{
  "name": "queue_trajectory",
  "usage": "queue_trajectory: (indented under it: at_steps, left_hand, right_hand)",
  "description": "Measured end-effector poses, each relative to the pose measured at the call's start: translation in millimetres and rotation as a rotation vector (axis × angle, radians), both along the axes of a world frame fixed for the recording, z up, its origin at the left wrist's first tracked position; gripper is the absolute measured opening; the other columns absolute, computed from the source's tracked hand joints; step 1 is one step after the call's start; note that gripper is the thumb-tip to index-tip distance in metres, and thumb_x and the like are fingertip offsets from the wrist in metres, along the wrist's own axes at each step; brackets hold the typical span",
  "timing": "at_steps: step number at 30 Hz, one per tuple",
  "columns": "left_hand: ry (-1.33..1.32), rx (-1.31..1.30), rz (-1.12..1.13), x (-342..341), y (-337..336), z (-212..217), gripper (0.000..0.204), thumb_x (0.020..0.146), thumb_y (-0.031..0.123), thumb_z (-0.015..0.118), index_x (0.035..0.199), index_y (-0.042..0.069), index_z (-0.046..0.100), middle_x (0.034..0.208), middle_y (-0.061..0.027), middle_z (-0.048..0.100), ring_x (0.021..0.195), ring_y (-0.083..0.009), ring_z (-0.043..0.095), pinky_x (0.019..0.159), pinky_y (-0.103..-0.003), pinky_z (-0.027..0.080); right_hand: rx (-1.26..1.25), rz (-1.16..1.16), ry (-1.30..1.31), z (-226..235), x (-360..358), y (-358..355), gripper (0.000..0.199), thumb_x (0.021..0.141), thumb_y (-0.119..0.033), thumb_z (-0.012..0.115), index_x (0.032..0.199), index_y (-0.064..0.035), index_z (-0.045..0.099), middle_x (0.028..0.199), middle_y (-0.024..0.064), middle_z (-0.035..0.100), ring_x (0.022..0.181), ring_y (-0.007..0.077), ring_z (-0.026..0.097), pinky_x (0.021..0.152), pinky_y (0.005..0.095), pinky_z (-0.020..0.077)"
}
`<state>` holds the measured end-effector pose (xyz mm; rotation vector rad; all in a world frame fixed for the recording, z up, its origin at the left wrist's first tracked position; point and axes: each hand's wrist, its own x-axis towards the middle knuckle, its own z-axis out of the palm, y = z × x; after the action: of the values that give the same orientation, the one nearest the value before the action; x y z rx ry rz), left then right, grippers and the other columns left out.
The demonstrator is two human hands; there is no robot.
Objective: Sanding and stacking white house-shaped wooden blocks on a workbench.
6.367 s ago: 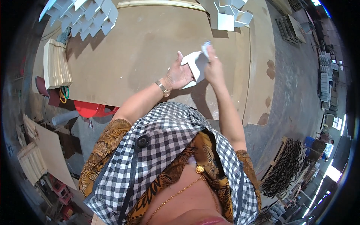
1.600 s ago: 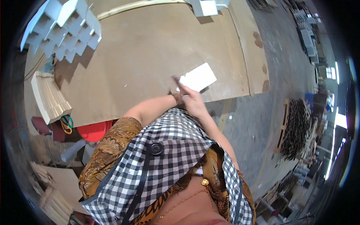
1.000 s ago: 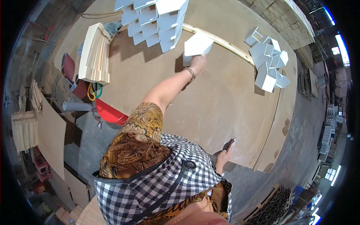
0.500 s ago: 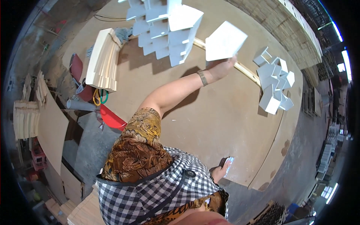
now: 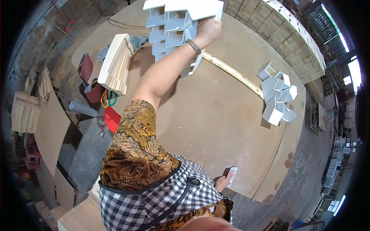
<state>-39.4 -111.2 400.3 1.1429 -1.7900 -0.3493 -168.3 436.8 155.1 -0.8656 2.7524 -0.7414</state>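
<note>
My left hand reaches far forward, its fingers closed on the edge of a white angular box piece. That piece is at the top of a stack of white open-fronted box pieces; whether it rests on the stack, I cannot tell. The picture's upper edge cuts off part of the stack. Close to my body, my right hand is closed around a phone with a bright bluish face. To the right on the board lies a cluster of joined white box pieces.
A long wooden strip crosses the brown tabletop. At left are a bundle of pale wooden slats, grey gloves, scissors with yellow and green handles, and a red container. Stacked boards line the far right.
My left hand has carried the white box piece leftward and away from me, to the top of the stack. My right hand still holds the phone low by my body.
</note>
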Motion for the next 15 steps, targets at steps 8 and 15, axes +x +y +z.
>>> queue_trajectory:
  at_steps: [8, 15]
  left_hand:
    - [-0.095, 0.023, 0.000, 1.0, -22.2, -37.2, 0.028, 0.074, 0.018, 0.038, 0.061, 0.001, 0.057, 0.062, -0.0184, 0.056, 0.057, -0.0343, 0.054, 0.054, -0.043, 0.042]
    - [-0.025, -0.019, 0.082, -6.2, -23.4, -42.7, 0.026, 0.073, 0.018, 0.039, 0.059, 0.002, 0.055, 0.061, -0.0173, 0.056, 0.055, -0.0339, 0.054, 0.053, -0.041, 0.043]
  right_hand:
    - [-0.037, 0.047, 0.046, -2.7, -3.4, -2.5, 0.050, 0.064, 0.010, 0.034, 0.114, 0.0069, 0.039, 0.119, 0.0246, 0.038, 0.115, 0.0355, 0.031, 0.099, 0.0391, 0.0191]
    - [-0.001, 0.052, 0.056, -8.2, -7.4, -2.5, 0.051, 0.064, 0.010, 0.034, 0.115, 0.0065, 0.038, 0.120, 0.0247, 0.036, 0.115, 0.0360, 0.030, 0.099, 0.0393, 0.0192]
